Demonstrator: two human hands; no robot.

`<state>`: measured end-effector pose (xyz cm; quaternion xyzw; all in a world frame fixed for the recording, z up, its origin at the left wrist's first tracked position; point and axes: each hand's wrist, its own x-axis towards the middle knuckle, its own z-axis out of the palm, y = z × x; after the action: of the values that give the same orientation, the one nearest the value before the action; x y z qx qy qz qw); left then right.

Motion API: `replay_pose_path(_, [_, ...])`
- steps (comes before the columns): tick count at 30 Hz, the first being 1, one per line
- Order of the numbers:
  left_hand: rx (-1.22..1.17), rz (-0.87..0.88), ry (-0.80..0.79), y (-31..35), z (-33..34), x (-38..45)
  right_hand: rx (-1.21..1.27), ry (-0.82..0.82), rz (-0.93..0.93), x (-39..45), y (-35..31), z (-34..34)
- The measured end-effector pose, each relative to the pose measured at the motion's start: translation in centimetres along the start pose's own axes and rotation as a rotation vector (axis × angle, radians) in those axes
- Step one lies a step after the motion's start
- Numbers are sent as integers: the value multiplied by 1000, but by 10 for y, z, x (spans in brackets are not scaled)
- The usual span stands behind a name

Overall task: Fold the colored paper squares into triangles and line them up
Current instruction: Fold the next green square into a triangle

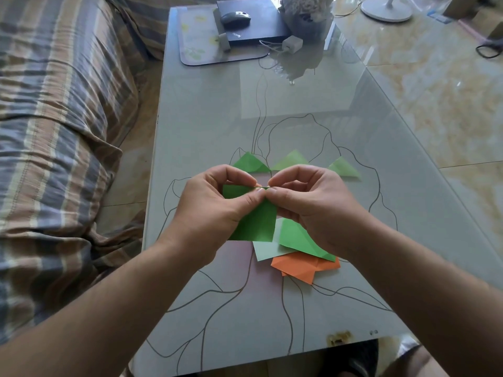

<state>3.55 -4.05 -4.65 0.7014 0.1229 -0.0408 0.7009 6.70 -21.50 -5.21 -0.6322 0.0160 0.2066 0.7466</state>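
Observation:
My left hand (pixel 215 205) and my right hand (pixel 310 202) meet above the table and both pinch the top corner of a green paper sheet (pixel 255 224) that hangs bent between them. Behind my hands, three folded green triangles lie in a row: a dark green one (pixel 249 163), a light green one (pixel 292 159) partly hidden by my right hand, and another light green one (pixel 344 168). Below my right hand lies a loose pile: a green sheet (pixel 296 238), a pale green sheet (pixel 268 251) and orange paper (pixel 307 268).
The glass table (pixel 217 118) has a drawn flower pattern. At its far end sit a mat (pixel 196 42), a black box with a mouse (pixel 235 19), a charger (pixel 292 44) and a pot (pixel 304 17). A striped sofa (pixel 54 131) runs along the left.

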Motion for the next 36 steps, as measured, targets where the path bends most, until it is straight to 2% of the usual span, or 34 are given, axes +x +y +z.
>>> replay_pose_path(11, [21, 23, 11, -1, -2, 3, -3, 16, -27, 2, -2, -4])
replay_pose_path(27, [-12, -38, -18, -3, -1, 4, 24, -10, 86, 0, -1, -1])
replay_pose_path(36, [-83, -91, -15, -3, -1, 4, -32, -27, 25, 0, 1, -2])
